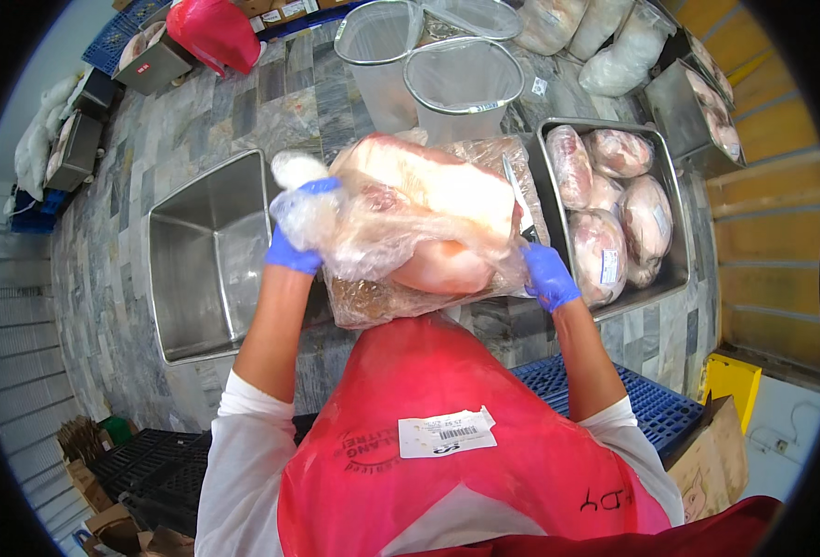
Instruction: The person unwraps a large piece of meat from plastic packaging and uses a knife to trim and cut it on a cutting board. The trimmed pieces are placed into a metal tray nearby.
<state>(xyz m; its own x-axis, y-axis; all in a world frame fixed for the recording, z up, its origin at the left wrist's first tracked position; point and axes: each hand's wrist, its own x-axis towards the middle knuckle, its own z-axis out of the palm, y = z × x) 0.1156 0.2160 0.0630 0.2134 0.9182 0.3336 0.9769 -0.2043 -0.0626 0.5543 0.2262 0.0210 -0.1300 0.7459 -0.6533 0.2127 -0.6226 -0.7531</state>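
A large pale piece of meat [433, 186] lies in crumpled clear plastic on a plastic-covered board [368, 302] in front of me. My left hand [297, 237], in a blue glove, is closed on the bunched plastic bag [382, 232] at the meat's left side, with part of the hand hidden under it. My right hand [547, 278], also gloved in blue, grips the plastic at the meat's right edge. A knife [514, 186] lies just beyond that hand, beside the meat, its handle partly hidden.
An empty steel tub [164, 278] stands at left, and one holding several wrapped cuts [600, 260] at right. Clear bins [461, 102] stand behind the board on the tiled surface [103, 232]. More tubs, bagged meat and a red bundle [210, 32] are farther back. A blue pallet [651, 413] is at lower right.
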